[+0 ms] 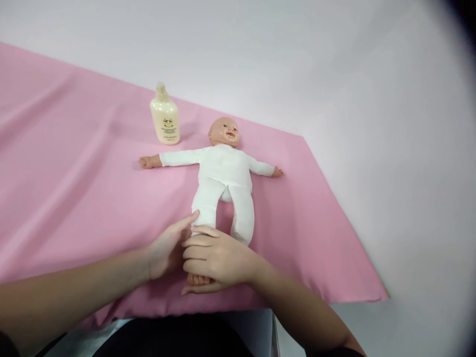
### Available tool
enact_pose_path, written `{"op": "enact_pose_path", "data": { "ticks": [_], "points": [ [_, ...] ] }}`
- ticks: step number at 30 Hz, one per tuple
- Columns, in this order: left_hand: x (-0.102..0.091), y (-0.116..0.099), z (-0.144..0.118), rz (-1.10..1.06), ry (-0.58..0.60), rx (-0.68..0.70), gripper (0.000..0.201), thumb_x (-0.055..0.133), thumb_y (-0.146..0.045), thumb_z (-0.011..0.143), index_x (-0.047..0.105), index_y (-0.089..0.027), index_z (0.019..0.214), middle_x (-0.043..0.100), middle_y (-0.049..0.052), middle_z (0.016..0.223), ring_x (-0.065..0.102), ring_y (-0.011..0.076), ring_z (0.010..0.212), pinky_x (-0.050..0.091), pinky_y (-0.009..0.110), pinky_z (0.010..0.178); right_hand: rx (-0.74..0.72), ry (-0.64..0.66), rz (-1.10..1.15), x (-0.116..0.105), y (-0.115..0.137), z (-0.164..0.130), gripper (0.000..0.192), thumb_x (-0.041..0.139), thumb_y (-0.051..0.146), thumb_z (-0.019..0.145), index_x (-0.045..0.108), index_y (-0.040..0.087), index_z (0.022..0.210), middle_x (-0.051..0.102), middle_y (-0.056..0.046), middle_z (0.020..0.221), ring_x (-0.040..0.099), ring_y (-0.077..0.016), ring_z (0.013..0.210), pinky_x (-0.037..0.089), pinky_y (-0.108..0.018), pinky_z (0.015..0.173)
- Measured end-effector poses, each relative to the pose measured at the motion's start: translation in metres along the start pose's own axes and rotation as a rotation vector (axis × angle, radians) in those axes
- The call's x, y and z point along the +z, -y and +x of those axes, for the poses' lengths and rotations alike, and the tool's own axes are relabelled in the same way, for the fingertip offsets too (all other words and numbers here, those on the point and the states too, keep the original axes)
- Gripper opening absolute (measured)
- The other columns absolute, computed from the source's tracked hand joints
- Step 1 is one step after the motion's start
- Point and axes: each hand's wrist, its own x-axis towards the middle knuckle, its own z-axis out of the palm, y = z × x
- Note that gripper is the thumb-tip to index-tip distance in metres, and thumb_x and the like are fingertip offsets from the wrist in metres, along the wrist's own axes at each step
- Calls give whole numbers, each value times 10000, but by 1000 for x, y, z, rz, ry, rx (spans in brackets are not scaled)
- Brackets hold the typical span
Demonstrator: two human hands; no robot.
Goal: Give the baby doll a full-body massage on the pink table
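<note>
A baby doll (223, 173) in a white suit lies on its back on a pink cloth (74, 188), arms spread, head pointing away from me. My right hand (215, 258) is wrapped around the doll's foot on the left side of the view; the toes show under my palm. My left hand (169, 248) lies against the same lower leg from the left, fingers resting on the white fabric. The doll's other leg lies free to the right.
A cream lotion bottle (164, 116) stands upright on the cloth beyond the doll's outstretched arm. The pink cloth ends at an edge on the right and near me; a white surface (390, 173) lies past it.
</note>
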Motion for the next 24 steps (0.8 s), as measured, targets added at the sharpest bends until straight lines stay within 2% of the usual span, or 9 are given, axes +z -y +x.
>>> {"op": "enact_pose_path", "data": {
  "ticks": [4,9,13,16,20,24],
  "points": [
    [0,0,-3,25,51,-16,573,507,-604,804,591,-129,1113,702,77,842,673,271,847,511,332,768,-42,-76,2,2,0,-1,441,406,591,876,576,185,854,603,-6,869,516,-150,979,284,-397,1085],
    [1,-1,-6,46,22,-6,543,547,-602,778,616,-152,1073,702,86,835,675,266,818,518,329,733,-30,-75,-12,-1,0,-2,504,431,632,840,569,172,991,614,-48,1027,484,-170,1123,281,-401,1094],
    [1,-2,-5,51,-50,2,501,537,-582,798,624,-158,1050,695,65,772,676,236,760,523,308,701,29,-51,-36,-5,1,-1,384,447,506,892,586,181,1045,589,-59,1145,438,-173,1194,273,-378,1097],
    [1,-2,-3,37,-21,1,504,536,-574,802,612,-159,1079,696,64,793,675,235,751,521,319,713,15,-62,-36,-4,1,-1,348,406,466,919,606,184,951,607,-38,1062,445,-175,1171,277,-379,1091],
    [1,0,-3,7,65,15,528,497,-562,832,572,-149,1151,694,85,867,672,253,832,504,343,780,-18,-110,-26,-1,0,-3,411,394,550,898,586,188,870,608,-12,893,513,-153,1024,309,-401,1068],
    [-1,1,-3,-8,144,26,542,498,-553,836,553,-138,1181,690,98,912,659,263,904,476,347,845,-51,-165,-46,4,-1,-5,450,408,607,865,578,190,858,612,-10,861,545,-152,951,344,-403,1051]
  ]
}}
